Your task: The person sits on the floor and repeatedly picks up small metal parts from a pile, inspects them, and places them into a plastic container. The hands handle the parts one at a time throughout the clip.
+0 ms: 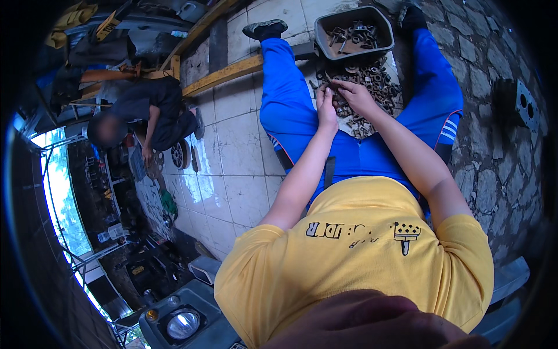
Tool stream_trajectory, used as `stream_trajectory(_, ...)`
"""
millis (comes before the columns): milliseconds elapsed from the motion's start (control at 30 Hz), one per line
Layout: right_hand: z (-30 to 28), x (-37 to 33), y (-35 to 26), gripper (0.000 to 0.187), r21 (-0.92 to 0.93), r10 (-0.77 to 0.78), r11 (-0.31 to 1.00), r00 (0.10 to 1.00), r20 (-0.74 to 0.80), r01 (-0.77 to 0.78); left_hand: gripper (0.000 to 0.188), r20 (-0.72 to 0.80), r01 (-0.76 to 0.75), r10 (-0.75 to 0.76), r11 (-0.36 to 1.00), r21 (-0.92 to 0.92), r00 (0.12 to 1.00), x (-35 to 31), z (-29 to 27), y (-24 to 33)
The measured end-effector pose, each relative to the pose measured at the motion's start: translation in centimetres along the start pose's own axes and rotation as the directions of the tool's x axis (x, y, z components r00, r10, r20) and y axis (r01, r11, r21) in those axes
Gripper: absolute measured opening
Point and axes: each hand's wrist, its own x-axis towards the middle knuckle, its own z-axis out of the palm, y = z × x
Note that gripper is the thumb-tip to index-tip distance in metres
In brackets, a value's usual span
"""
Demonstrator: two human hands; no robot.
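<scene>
Some bolts [344,42] are in the tub [347,16], but I think many metal bits [381,92] are left by the tile floor's [232,125] right edge, where my left hand [326,109] and right hand [357,97] meet, maybe holding something, I can't tell.

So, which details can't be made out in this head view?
All in the head view:
- Whatever may be between the left hand and right hand: covered by the fingers, too small.
- Individual shapes in the loose metal parts: too small, partly behind the hands.
- What the co-worker's hand touches: too small and dim.
- The scene beyond the bright opening: washed out by glare.
</scene>
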Motion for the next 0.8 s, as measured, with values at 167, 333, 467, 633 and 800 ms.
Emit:
stream_trajectory(167,-0.4,0.1,-0.5,0.037,-0.088,-0.065,0.994,0.998,0.007,0.065,0.026,0.079,-0.308,0.298,0.907,0.286,0.951,0.2,-0.3,-0.1)
stream_trajectory(333,-0.2,-1.1,-2.6,0.047,-0.261,-0.181,0.945,0.98,0.079,0.196,0.024,-0.019,-0.287,0.33,0.847,0.448,0.944,1.1,-2.0,-1.7)
stream_trajectory(467,-0.4,-0.9,-2.4,0.047,-0.332,-0.294,0.892,0.952,0.089,0.306,0.022,-0.036,-0.27,0.319,0.854,0.444,0.947,0.9,-0.8,-1.2)
stream_trajectory(633,0.1,-0.9,-2.6,0.046,-0.37,-0.281,0.889,0.959,0.028,0.271,0.021,-0.03,-0.244,0.296,0.837,0.489,0.955,2.1,-2.5,-3.0)
stream_trajectory(800,-0.7,-0.7,-0.4,0.048,-0.521,-0.028,0.852,0.998,0.053,0.052,0.021,-0.086,-0.127,0.159,0.947,0.295,0.984,1.5,-1.4,-1.9)
